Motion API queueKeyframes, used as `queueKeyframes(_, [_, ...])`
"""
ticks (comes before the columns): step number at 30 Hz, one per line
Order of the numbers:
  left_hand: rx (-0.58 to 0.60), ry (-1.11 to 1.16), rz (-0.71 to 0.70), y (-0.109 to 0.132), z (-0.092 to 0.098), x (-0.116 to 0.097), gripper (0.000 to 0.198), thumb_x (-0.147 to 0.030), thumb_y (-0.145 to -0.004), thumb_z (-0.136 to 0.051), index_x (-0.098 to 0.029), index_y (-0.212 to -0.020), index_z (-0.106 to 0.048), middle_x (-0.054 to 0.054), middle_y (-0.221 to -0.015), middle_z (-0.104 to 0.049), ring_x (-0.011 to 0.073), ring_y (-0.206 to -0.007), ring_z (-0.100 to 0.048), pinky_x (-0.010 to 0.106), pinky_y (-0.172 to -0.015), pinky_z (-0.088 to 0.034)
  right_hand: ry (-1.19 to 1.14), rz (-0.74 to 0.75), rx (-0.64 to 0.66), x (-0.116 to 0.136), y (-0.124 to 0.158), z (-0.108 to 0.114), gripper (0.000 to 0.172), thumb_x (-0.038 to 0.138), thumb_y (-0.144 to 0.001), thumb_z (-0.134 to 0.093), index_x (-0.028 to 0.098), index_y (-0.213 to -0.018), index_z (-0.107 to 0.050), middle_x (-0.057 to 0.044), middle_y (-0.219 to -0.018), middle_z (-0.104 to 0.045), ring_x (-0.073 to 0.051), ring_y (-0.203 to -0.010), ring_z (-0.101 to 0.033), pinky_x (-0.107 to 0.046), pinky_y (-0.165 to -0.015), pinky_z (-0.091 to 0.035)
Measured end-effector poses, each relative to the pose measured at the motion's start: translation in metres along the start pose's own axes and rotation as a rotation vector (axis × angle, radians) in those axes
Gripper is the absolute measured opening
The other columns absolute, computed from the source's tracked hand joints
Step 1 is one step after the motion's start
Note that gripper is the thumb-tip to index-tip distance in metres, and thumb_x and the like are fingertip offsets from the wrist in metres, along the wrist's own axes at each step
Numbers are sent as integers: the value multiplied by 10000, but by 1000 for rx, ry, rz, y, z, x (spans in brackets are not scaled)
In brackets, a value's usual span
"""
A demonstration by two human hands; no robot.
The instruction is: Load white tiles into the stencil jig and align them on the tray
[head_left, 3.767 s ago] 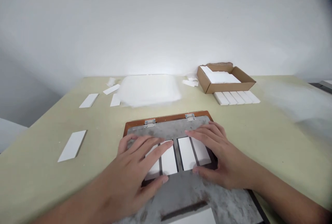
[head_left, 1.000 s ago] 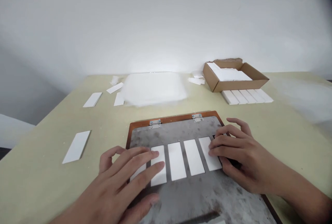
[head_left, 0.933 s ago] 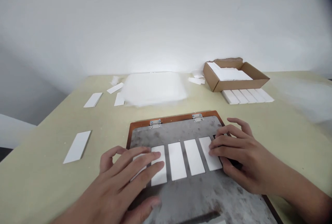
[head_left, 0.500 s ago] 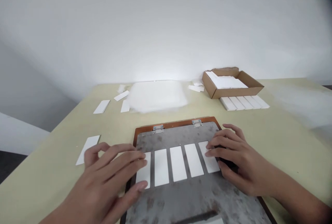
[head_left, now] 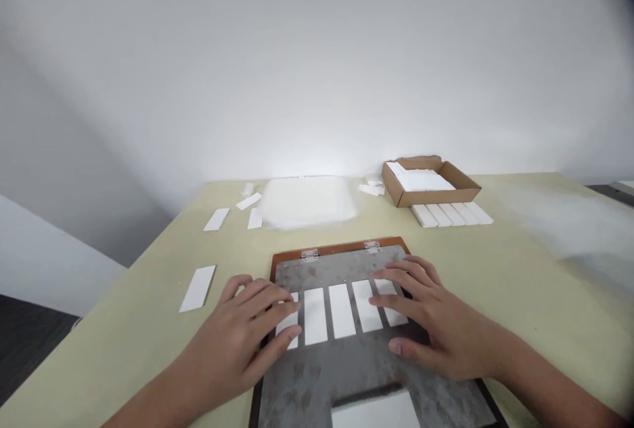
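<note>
Before me lies a hinged grey metal plate (head_left: 317, 375) on an orange-brown base (head_left: 341, 246). Several narrow white rectangular pieces (head_left: 341, 311) sit side by side in its slots. My left hand (head_left: 252, 329) rests over the leftmost piece, fingers stretched and apart, holding nothing. Over the rightmost pieces spreads my right hand (head_left: 426, 322), its fingertips near the second piece from the right; whether they press on it I cannot tell. A larger white piece (head_left: 376, 411) shows in an opening near the plate's lower edge.
A cardboard box (head_left: 430, 198) holding white pieces stands at the back right, with a row of white blocks (head_left: 452, 214) in front. Loose white strips (head_left: 198, 288) lie on the left of the yellowish table (head_left: 143, 342). A blurred white patch (head_left: 308, 202) covers the table's back middle.
The view has shifted, so the table sits lower and shows more of the plate's near opening. My right hand has moved left, across the rightmost pieces. My left hand stays at the leftmost piece.
</note>
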State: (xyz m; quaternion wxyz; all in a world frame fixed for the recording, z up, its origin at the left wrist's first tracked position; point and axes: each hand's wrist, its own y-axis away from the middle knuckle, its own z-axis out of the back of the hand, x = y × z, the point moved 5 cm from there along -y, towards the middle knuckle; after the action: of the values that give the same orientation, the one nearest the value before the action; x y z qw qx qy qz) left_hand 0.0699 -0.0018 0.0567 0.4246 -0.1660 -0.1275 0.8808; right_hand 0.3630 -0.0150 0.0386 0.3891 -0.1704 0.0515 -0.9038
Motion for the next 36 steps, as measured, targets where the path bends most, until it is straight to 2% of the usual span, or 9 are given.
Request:
queueKeyframes(4, [94,17,-7,8,-23,-48,333,-378,-950,-745,-236,-1238,-655,25,-1129,-710,229,-975,-624,365,-878,-437,-19,68,6,38,4,-8,669,618,-933,-738,222,-1442,-562,-75,-1173,-721,-251,-1090,-644,-434,-1052,-471])
queueKeyframes(6, [23,-88,-94,14,-40,-73,181,-294,-941,-747,-238,-1099,-680,-1,-970,-699,214,-853,-597,381,-801,-419,79,198,-76,62,11,-23,437,417,-1005,-702,200,-1373,-610,-13,-932,-738,-191,-803,-645,-347,-837,-507])
queueKeyframes(8, [-36,-167,-127,19,-56,-86,121,-299,-943,-754,-220,-946,-662,-3,-864,-658,208,-770,-551,398,-726,-374,189,280,-220,78,21,-38,279,244,-1060,-585,172,-1324,-638,-1,-847,-727,-179,-693,-604,-343,-740,-479])
queueKeyframes(13, [-35,-140,-90,23,-66,-90,448,-574,-812,-885,-215,-934,-647,-11,-891,-648,203,-814,-563,386,-754,-352,197,227,-352,87,32,-52,364,370,-1132,-419,139,-1304,-641,-43,-883,-731,-202,-732,-607,-345,-693,-485])
queueKeyframes(19, [-129,-222,-97,24,-62,-99,376,-491,-871,-859,-205,-864,-615,-13,-820,-629,204,-780,-547,387,-764,-320,253,164,-449,94,32,-54,122,127,-1011,-534,176,-1042,-642,-27,-833,-689,-183,-708,-595,-290,-662,-463])
queueKeyframes(22, [-133,-239,-84,23,-61,-101,362,-488,-899,-833,-203,-858,-613,-11,-813,-631,209,-777,-553,386,-776,-326,308,157,-504,97,34,-56,165,57,-945,-517,194,-860,-553,-34,-850,-683,-176,-706,-588,-280,-662,-443])
queueKeyframes(27, [-77,-165,-26,8,-32,-100,252,-456,-977,-739,-216,-959,-663,5,-911,-675,218,-852,-617,384,-841,-381,185,113,-448,100,29,-26,182,25,-920,-520,201,-876,-507,-51,-946,-698,-189,-793,-610,-289,-711,-457])
queueKeyframes(32, [292,58,166,-38,22,-88,215,-416,-983,-702,-203,-960,-722,60,-1020,-728,272,-1003,-664,413,-939,-440,2,-95,-94,87,-5,39,144,97,-953,-576,212,-894,-512,-37,-887,-669,-201,-793,-616,-295,-674,-442])
queueKeyframes(36, [459,147,236,-92,76,-65,476,-620,-1051,-489,-219,-1055,-747,43,-946,-754,192,-755,-672,290,-659,-457,-133,-172,-16,63,-40,100,70,220,-1044,-554,230,-975,-562,-5,-909,-729,-165,-800,-670,-262,-667,-464])
